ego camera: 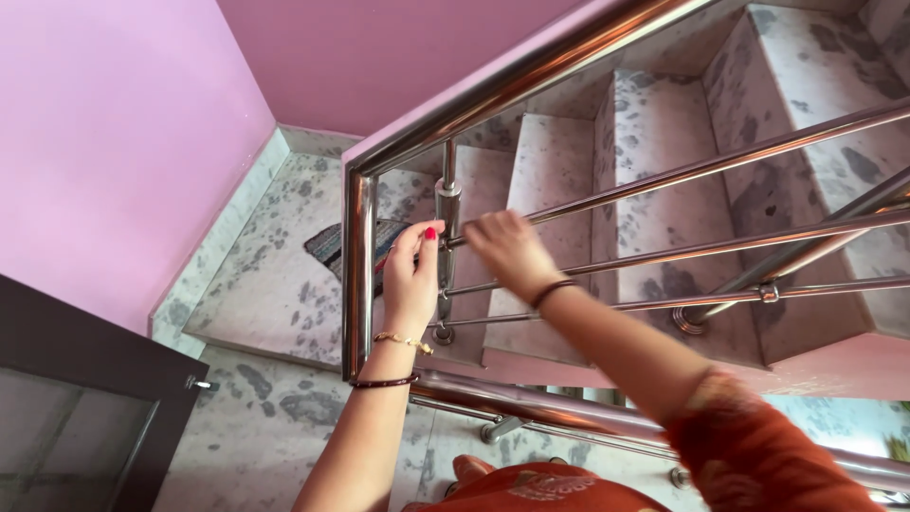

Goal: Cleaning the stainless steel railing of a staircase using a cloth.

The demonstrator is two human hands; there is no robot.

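Two hands: I see both raised to the steel stair railing (569, 52), at its corner above the landing.
Left hand (412, 275): grip pinched, thumb and fingertips pressed against the short steel post (447, 213) near the end of the upper thin crossbar (682, 171); red nail showing, gold bracelet and dark bangle at the wrist.
Right hand (507, 248): back of the hand towards me, fingers curled over that same crossbar just beside the post; whether they fully clasp it I cannot tell.
Post: upright, between the thick corner upright (358, 275) and the right hand, foot fixed on the lowest step's edge.
Crossbars: several thin rails slanting up to the right alongside the marble steps (654, 123).
Landing: striped mat (332, 245) lying behind the corner upright, pink wall (114, 142) to the left.
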